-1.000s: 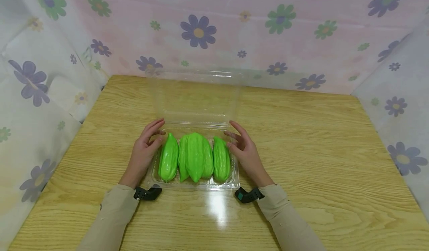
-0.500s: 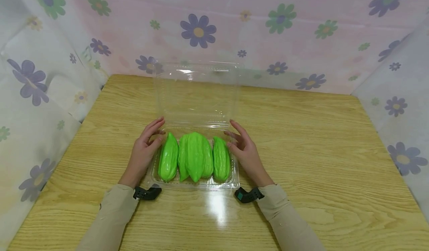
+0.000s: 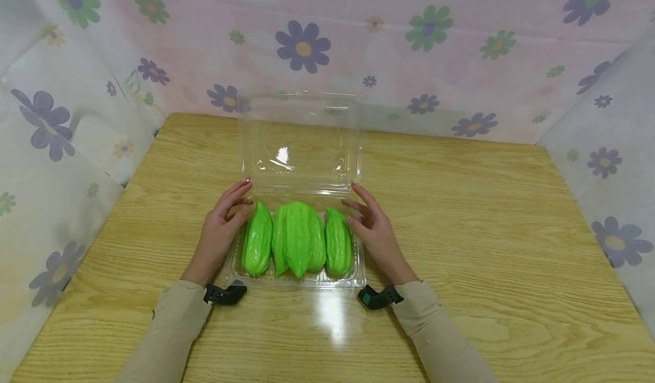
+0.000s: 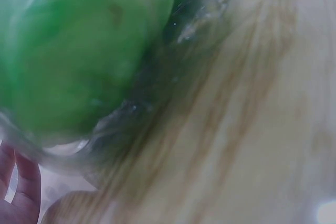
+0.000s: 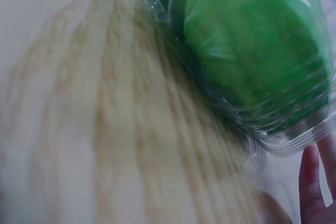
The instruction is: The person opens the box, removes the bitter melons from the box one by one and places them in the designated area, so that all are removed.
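Note:
A clear plastic clamshell box sits on the table with its lid tilted back from the rear hinge. Several bright green, ribbed, pointed pieces that look like gourds lie in its base. My left hand rests at the box's left side, fingers extended towards the hinge corner and thumb near the rim. Mirroring it, my right hand lies along the right side, its fingers loosely bent. In the wrist views, the green end and its counterpart show blurred through the clear walls. Exact finger contact is partly hidden.
The wood-grain table extends to both sides of the box. A flower-patterned cloth hangs behind it and at both sides. Dark straps sit at the wrists.
The transparent lid has tilted farther back, away from me, and its top edge looks narrower. Both hands and the green pieces have stayed in place.

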A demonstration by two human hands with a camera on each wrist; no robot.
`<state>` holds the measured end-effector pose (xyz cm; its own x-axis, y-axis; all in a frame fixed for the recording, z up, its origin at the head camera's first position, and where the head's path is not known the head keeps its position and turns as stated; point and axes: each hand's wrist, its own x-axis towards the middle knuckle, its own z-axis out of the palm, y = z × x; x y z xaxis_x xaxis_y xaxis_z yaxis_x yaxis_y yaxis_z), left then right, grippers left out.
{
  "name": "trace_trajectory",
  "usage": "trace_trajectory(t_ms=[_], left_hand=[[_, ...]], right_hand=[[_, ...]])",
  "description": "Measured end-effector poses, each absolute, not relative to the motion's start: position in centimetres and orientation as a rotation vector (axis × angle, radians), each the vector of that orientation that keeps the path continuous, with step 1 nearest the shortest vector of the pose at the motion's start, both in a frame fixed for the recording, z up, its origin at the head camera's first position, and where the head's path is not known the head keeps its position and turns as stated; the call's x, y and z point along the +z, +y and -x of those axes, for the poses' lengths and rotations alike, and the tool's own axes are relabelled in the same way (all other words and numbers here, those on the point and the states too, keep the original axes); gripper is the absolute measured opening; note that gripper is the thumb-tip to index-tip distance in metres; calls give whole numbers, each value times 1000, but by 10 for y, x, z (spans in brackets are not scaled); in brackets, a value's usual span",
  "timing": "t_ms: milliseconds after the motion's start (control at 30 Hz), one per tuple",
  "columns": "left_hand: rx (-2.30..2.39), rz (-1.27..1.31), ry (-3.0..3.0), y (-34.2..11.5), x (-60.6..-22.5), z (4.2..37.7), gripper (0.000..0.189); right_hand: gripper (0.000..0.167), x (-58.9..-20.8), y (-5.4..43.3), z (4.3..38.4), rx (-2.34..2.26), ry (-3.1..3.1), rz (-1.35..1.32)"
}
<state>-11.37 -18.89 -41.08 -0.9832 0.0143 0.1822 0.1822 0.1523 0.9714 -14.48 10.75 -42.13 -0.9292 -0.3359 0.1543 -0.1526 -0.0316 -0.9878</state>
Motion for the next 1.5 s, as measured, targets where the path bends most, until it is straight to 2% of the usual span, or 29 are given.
trace_trajectory(t_ms=[1500], left_hand=[[-2007, 213, -2240, -189, -413, 115, 40]], right_hand=[[61, -417, 106, 142, -2090, 2057, 479]])
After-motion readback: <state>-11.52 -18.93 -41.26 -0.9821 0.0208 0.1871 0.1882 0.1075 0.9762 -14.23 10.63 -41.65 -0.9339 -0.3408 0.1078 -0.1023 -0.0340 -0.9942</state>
